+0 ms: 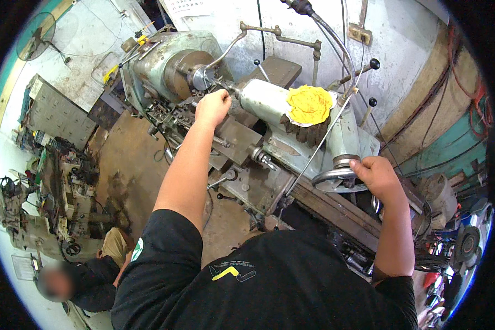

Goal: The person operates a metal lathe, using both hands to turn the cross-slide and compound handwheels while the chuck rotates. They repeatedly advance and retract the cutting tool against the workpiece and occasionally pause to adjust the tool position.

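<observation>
Shiny round metal handwheel sits at the right hand, which is curled around its near right rim. It looks rigid and firmly mounted, probably heavy to turn and slick if oily; the outer rim seems the best hold. Beyond and left of that hand, a crumpled yellow cloth lies on the pale grey-green metal tailstock. The left hand is closed; what it grips, if anything, I cannot tell.
</observation>
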A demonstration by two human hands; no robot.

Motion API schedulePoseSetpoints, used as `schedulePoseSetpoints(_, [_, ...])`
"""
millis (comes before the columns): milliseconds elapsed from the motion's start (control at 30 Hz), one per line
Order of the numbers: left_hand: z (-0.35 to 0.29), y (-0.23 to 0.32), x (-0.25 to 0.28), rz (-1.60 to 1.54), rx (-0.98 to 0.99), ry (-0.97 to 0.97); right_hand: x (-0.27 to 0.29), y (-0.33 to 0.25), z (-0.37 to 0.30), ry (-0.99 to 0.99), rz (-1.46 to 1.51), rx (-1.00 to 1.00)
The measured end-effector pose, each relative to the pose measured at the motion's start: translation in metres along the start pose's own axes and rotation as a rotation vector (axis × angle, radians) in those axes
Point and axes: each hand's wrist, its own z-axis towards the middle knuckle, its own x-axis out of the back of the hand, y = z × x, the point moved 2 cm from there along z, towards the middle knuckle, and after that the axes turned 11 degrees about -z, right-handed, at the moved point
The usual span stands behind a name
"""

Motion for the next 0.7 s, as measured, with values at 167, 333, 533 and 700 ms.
schedulePoseSetpoints(167, [0.001,-0.002,-0.001,0.007,0.014,-0.001,-0.001,0.001,-0.001,-0.015,0.053,0.003])
schedulePoseSetpoints(333, [0.002,-0.004,-0.003,0.006,-0.019,0.01,0.001,-0.006,-0.002,0.011,0.043,0.041])
schedulePoseSetpoints(533, [0.002,-0.005,-0.004,0.005,-0.011,0.013,0.003,-0.03,-0.002,-0.006,-0.204,0.024])
schedulePoseSetpoints(700, [0.0,-0.003,-0.002,-0.009,0.003,0.026,0.005,-0.035,-0.003,-0.039,-0.256,-0.006])
